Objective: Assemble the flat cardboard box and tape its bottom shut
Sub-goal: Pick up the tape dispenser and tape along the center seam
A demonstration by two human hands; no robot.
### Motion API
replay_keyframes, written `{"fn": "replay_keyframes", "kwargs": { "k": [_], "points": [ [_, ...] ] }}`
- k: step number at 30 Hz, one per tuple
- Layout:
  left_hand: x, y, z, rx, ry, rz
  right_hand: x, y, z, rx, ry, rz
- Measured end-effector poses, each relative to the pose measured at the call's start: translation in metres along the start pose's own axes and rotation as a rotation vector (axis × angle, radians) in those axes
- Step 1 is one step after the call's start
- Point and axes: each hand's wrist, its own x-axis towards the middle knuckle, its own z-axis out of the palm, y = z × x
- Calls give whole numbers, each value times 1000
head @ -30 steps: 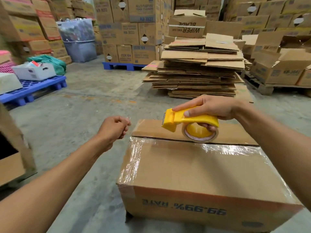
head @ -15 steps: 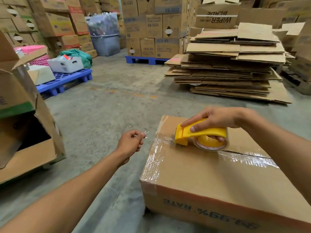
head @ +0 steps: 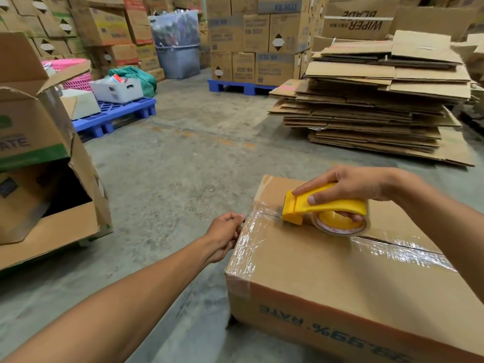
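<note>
A brown cardboard box (head: pixel 327 279) stands upside down on the concrete floor at lower right, its print inverted. Shiny clear tape (head: pixel 392 251) runs along the seam between its two flaps and wraps over the left edge. My right hand (head: pixel 348 184) grips a yellow tape dispenser (head: pixel 322 208) that rests on the box's upper face near the left end of the seam. My left hand (head: pixel 226 231) pinches the loose tape end against the box's upper left edge.
An open box (head: pixel 39 163) with raised flaps stands at the left. A tall pile of flattened cardboard (head: pixel 372 100) lies behind the box. Blue pallets (head: pixel 115 116) with bins and stacked cartons (head: pixel 248 38) line the back. Bare concrete floor (head: pixel 183 166) lies between.
The dispenser has slid left along the seam toward the box's left edge. My left hand moved right from mid-air and now presses the tape end against the box edge.
</note>
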Motion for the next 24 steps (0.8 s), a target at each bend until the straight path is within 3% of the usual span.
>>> {"fn": "replay_keyframes", "kwargs": {
  "k": [6, 12, 14, 16, 19, 20, 22, 24],
  "points": [
    [-7, -4, 8, -150, -76, -86, 0, 2, 0, -12, 16, -5],
    [-2, -2, -2, 221, -36, -206, 0, 0, 1, -22, 27, 5],
    [-3, 4, -5, 341, 110, -52, 0, -1, 1, -36, 26, 14],
    [-11, 24, 0, 462, 175, 293, 0, -2, 1, -54, 26, 18],
    [-35, 55, 25, 870, -95, 750, 2, -6, 1, -79, 9, 36],
    [-38, 56, 33, 1016, -210, 810, 3, -7, 1, -81, -6, 42],
    [-39, 43, 45, 1235, -351, 762, 5, -12, 1, -73, -57, 58],
    [-38, 27, 48, 1373, -333, 727, 6, -14, 1, -44, -110, 85]
  ]
}}
